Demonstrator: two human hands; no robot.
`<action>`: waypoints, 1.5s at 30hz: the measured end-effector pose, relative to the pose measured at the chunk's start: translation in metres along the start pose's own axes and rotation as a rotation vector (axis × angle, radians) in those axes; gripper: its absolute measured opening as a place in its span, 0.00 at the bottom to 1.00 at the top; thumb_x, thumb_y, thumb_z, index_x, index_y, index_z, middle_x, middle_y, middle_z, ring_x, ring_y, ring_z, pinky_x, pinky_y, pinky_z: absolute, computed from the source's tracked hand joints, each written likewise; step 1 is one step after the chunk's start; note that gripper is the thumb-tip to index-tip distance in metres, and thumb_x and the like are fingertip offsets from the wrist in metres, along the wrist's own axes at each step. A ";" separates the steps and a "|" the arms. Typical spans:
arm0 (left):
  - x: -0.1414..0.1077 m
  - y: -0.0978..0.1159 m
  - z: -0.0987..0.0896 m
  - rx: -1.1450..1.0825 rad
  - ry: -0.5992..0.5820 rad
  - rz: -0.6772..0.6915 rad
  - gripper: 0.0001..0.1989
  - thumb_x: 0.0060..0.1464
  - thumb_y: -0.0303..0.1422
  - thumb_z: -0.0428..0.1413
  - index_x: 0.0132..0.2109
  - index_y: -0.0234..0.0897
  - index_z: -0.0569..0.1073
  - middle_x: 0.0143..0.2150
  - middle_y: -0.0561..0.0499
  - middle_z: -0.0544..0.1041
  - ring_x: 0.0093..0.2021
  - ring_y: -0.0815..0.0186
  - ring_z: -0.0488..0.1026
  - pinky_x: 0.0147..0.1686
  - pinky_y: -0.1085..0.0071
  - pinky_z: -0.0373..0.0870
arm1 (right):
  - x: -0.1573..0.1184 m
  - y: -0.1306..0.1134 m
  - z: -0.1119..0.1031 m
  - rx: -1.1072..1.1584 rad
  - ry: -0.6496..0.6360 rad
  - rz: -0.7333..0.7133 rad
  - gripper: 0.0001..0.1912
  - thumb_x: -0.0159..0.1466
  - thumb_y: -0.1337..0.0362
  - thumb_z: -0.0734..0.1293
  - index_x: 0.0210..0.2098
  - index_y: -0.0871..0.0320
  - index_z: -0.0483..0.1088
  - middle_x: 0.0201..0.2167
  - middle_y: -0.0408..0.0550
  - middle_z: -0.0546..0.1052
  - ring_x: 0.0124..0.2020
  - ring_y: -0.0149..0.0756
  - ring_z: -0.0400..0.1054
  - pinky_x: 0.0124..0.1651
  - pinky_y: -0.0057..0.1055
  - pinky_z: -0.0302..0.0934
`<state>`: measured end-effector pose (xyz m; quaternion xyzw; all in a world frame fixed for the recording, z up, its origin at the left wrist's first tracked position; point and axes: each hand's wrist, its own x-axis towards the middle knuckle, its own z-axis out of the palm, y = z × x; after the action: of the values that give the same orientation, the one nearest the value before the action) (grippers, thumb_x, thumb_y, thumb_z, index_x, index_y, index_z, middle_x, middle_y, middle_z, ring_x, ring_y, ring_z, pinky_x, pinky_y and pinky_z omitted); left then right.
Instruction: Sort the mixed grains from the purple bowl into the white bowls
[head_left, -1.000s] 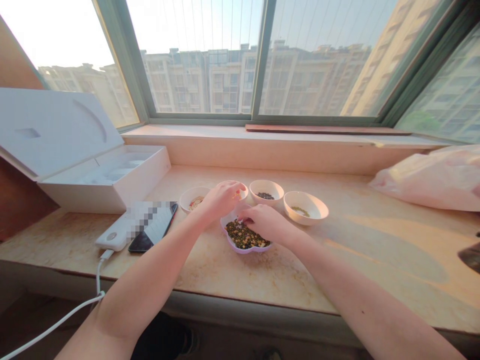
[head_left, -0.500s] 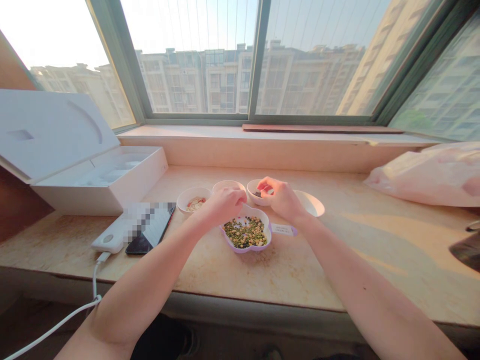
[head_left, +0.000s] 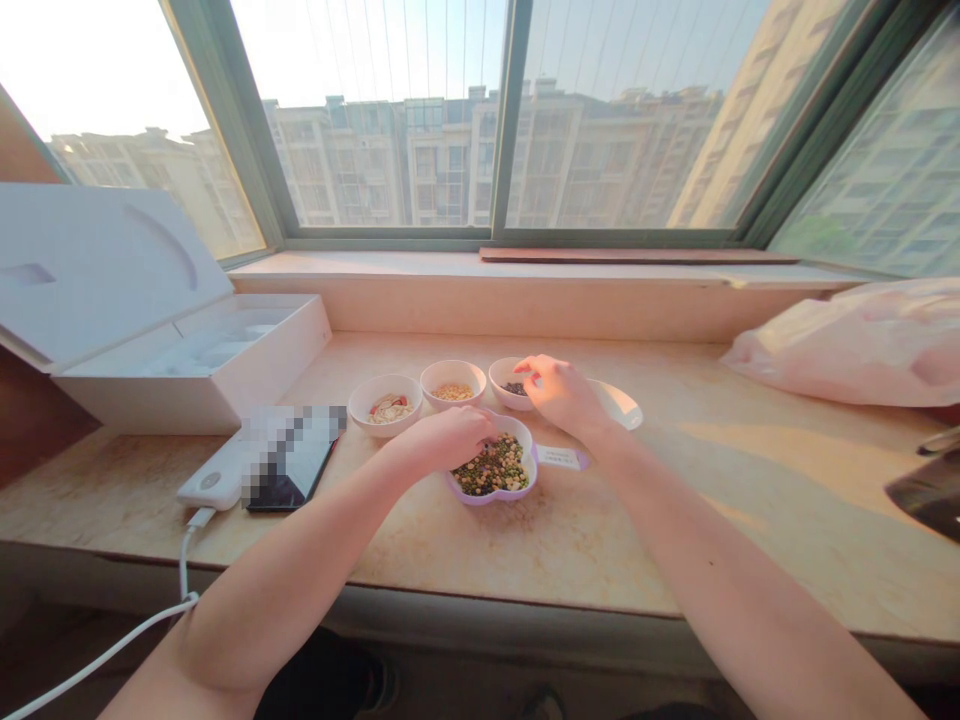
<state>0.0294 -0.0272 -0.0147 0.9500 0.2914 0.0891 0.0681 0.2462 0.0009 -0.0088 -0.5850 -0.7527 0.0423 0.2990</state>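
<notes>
A pale desk (head_left: 525, 550) with a mottled, stone-like top and a dark front edge carries everything, lit in patches on its right half. At the left end sits an open white box (head_left: 262, 385), with a white power bank (head_left: 214, 487) and a dark phone (head_left: 306, 487) in front, side by side. Near the middle stand a leftmost bowl (head_left: 382, 430), a second bowl (head_left: 450, 370), a third bowl (head_left: 507, 402) and a partly hidden rightmost bowl (head_left: 626, 405). A purple-edged dish (head_left: 495, 497) rests nearer the front edge. Farther right lies a pale plastic bag (head_left: 862, 350).
</notes>
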 end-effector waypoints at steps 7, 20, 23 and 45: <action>0.004 0.004 0.001 0.037 -0.021 -0.067 0.15 0.60 0.20 0.54 0.27 0.38 0.76 0.34 0.49 0.80 0.36 0.63 0.77 0.39 0.68 0.72 | -0.012 -0.005 -0.013 0.029 0.010 0.016 0.16 0.65 0.71 0.63 0.47 0.55 0.79 0.48 0.49 0.83 0.47 0.44 0.75 0.49 0.37 0.66; 0.009 0.003 0.010 0.095 -0.065 -0.120 0.13 0.60 0.20 0.52 0.34 0.35 0.79 0.43 0.47 0.82 0.43 0.62 0.79 0.44 0.70 0.72 | -0.016 -0.017 -0.007 0.011 -0.104 -0.074 0.10 0.69 0.67 0.65 0.44 0.55 0.79 0.49 0.49 0.82 0.45 0.41 0.76 0.46 0.34 0.66; 0.010 0.004 0.012 0.093 -0.067 -0.140 0.13 0.61 0.21 0.51 0.34 0.34 0.79 0.43 0.46 0.83 0.42 0.61 0.80 0.43 0.70 0.73 | -0.017 -0.018 -0.006 -0.020 -0.112 -0.104 0.10 0.70 0.65 0.66 0.45 0.55 0.80 0.50 0.50 0.82 0.46 0.42 0.77 0.45 0.33 0.66; 0.006 -0.001 0.013 0.071 -0.042 -0.197 0.15 0.57 0.17 0.50 0.35 0.32 0.80 0.42 0.42 0.83 0.42 0.60 0.80 0.44 0.69 0.73 | -0.020 -0.018 -0.007 0.065 -0.097 -0.164 0.09 0.70 0.67 0.66 0.44 0.55 0.80 0.49 0.50 0.82 0.46 0.41 0.77 0.47 0.34 0.68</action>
<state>0.0366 -0.0237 -0.0268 0.9203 0.3846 0.0515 0.0492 0.2365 -0.0252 -0.0040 -0.5087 -0.8099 0.0705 0.2834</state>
